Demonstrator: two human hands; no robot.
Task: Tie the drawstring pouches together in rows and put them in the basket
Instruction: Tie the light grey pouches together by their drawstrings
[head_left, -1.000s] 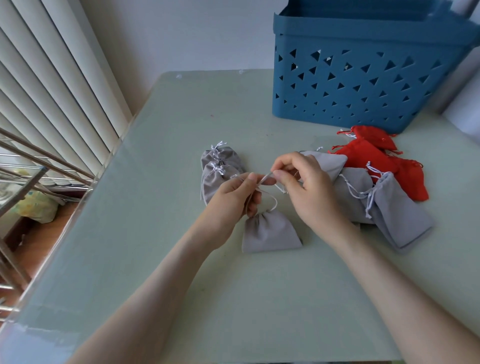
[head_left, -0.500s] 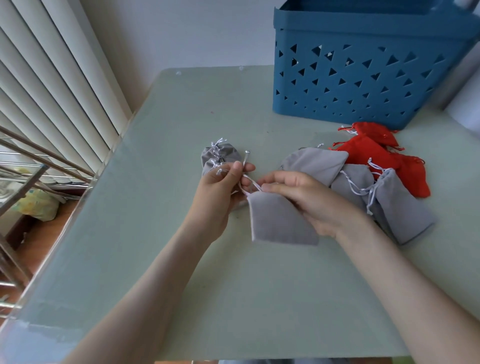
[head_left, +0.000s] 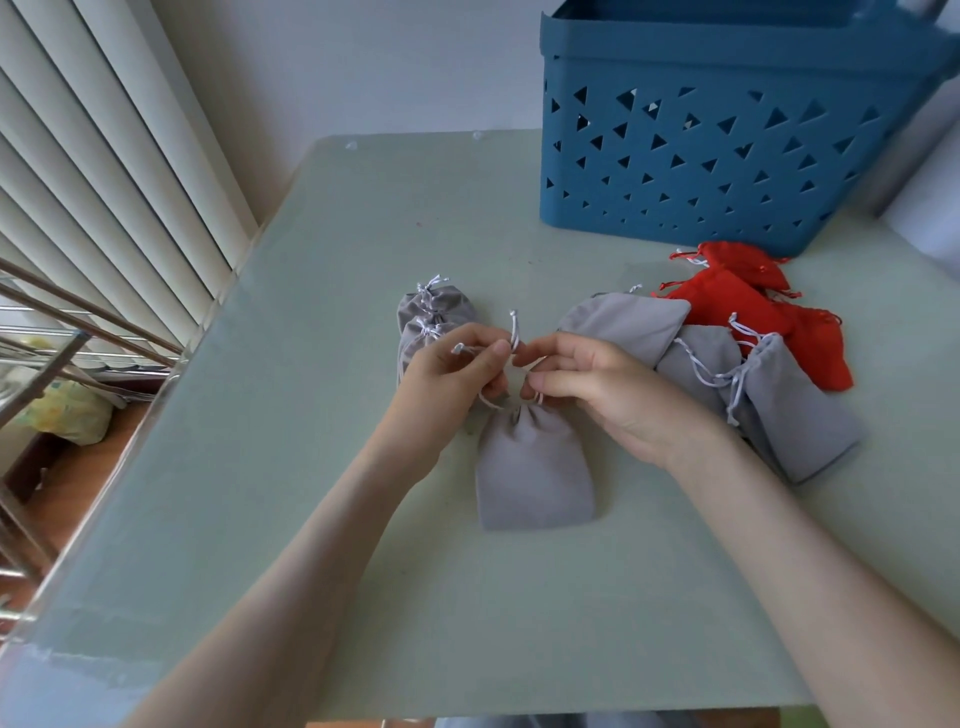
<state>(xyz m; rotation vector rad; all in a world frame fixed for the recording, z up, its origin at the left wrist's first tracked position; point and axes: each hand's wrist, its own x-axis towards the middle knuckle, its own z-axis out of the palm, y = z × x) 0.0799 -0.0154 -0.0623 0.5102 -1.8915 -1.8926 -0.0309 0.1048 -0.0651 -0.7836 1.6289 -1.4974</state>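
Left hand (head_left: 452, 379) curled, thumb and forefinger pinching white drawstring (head_left: 514, 335) at frame centre. Right hand (head_left: 608, 395) pinches same cord beside neck of grey pouch (head_left: 532, 467). We see pouch flat on table (head_left: 363, 519), long axis up-down frame, neck toward top. Tied grey pouches (head_left: 434, 312) just left; loose grey pouches (head_left: 800, 415) and red pouches (head_left: 727, 301) right. Blue basket (head_left: 727, 130) upper right; we cannot see inside.
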